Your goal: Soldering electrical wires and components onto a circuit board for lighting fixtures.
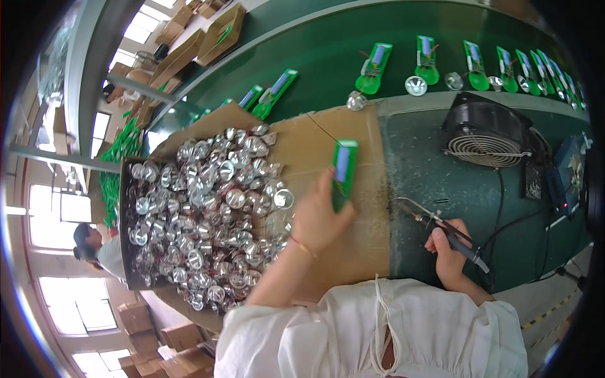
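On the cardboard sheet (368, 242), my left hand (320, 217), slightly blurred, has its fingers around the lower end of a green plastic housing (343, 165). A blue cylindrical battery and a thin dark wire show on that housing. My right hand (449, 252) is closed around a soldering iron (467, 251) with a thin curved metal tube along it. Its tip points left, apart from the housing. Left of my left hand lies a large heap of shiny silver reflector cups (211, 208) with reddish wires.
Along the green conveyor belt (315, 57) lie several more green housings (374, 68), some with reflector cups (416, 85) beside them. A black fan (485, 135) and a blue soldering station (567, 173) stand at the right, with cables on the green mat. People and cartons appear far left.
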{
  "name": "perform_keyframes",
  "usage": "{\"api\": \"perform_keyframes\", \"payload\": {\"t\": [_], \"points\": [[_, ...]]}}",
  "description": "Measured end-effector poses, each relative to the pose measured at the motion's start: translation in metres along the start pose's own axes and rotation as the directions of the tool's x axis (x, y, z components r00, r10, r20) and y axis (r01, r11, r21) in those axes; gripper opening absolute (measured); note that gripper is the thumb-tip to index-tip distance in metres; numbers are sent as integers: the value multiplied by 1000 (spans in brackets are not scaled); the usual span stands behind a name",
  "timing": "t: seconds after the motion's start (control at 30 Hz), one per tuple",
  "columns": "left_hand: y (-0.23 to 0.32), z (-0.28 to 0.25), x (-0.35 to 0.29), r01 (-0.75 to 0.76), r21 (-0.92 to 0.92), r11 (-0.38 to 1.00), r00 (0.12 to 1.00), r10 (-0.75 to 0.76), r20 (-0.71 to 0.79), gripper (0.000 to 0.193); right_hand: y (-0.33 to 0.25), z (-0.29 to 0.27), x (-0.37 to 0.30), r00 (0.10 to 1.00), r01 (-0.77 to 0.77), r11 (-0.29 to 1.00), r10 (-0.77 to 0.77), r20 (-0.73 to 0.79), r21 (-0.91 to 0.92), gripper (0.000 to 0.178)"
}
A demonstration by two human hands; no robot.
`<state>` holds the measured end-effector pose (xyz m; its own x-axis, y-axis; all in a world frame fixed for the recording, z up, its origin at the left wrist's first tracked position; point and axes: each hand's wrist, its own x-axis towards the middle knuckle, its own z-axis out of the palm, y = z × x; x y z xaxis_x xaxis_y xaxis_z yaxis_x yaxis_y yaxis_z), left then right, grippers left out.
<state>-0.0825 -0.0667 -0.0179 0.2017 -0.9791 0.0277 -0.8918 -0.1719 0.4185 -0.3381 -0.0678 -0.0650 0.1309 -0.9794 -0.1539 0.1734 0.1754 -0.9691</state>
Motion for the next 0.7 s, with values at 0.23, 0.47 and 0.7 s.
{"api": "perform_keyframes", "payload": {"t": [0.23,0.47,0.7], "points": [[8,-14,-75,130,-116,985,960,-154,-235,47,1,4,-5,993,110,991,-106,57,-80,15],[-69,-33,-43,165,280,946,915,-40,-403,30,-3,12,-18,986,158,983,-152,62,-92,17],[-57,-21,-52,48,-134,990,954,-85,-287,13,-8,12,-34,987,148,983,-140,82,-109,16]]}}
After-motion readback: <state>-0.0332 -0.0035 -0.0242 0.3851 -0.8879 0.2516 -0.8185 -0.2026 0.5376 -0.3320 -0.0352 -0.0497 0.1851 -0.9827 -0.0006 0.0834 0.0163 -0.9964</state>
